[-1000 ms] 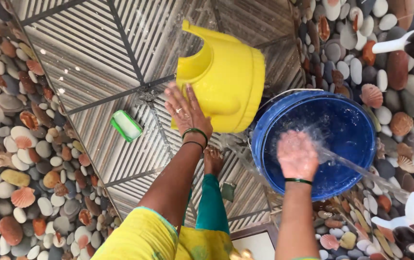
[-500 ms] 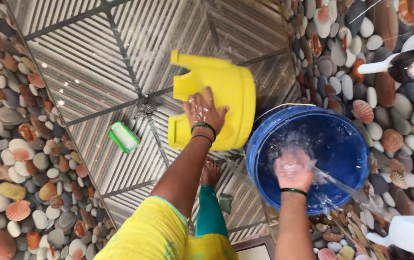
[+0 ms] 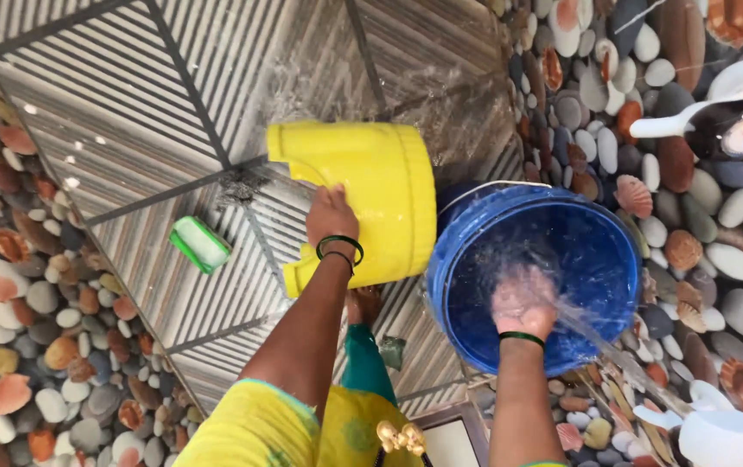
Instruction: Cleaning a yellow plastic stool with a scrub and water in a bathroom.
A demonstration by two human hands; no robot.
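Note:
A yellow plastic stool [image 3: 371,195] lies on its side on the wet striped floor. My left hand [image 3: 330,216] grips its cut-out edge, fingers curled around the rim. Right beside it stands a blue bucket [image 3: 600,251] with water in it. My right hand [image 3: 522,301] is over the bucket's near side, cupped with the fingers apart in a stream of water that runs in from the lower right. Nothing is held in that hand.
A green and white scrub brush [image 3: 200,244] lies on the floor left of the stool. Pebble-and-shell patterned walls flank the floor. White tap handles [image 3: 717,108] stick out at the upper right and a white tap [image 3: 726,432] at the lower right. My bare foot [image 3: 363,304] is below the stool.
My left hand slid from flat on the stool's side to gripping its cut-out edge, and the stool turned further over. My right hand stayed in the water stream over the bucket.

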